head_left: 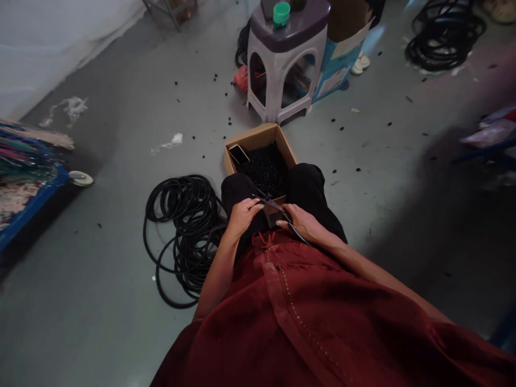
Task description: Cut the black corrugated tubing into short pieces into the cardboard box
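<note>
Grey floor [121, 145] is spreading around a cardboard box [286, 145]. Nearer, the right hand [302, 220] is gripping apparent scissors [276, 205], their long axis slanting far-left to the left hand [244, 215], whose fingers are curling narrowly, their hold unclear.

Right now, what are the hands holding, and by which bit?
The right hand holds what look like scissors by the handle end, blades toward the left hand. What the left hand grips, if anything, is too small to tell.
</note>
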Demonstrator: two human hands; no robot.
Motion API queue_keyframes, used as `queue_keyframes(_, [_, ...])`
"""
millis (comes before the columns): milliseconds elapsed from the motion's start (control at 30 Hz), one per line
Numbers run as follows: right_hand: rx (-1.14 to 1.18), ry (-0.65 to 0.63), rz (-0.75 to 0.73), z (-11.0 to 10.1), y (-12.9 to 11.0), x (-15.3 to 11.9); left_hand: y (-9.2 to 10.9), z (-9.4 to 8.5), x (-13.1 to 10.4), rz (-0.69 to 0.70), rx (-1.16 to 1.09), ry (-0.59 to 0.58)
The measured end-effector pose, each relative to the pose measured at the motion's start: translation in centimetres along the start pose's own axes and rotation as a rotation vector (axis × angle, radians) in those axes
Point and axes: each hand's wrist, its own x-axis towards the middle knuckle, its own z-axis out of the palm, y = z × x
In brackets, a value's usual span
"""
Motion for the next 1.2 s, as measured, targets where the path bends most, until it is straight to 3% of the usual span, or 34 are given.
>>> queue_keyframes(133, [0.031,0.015,0.017,0.0,-0.2,0.0,0.4,0.4,0.0,0.132,0.185,0.131])
queue_keyframes(400, [0.116,0.059,-0.028,0.6,-0.1,0.6,1.1,1.6,-0.3,0.079,0.187,0.185])
queue_keyframes(800, [0.07,-0.002,0.087,1.2,0.3,2.2,-0.6,2.2,1.3,-0.019,0.129,0.15])
queue_keyframes(1200, [0.133,0.016,0.208,1.6,0.6,3.8,-2.4,2.7,3.8,-0.069,0.167,0.136])
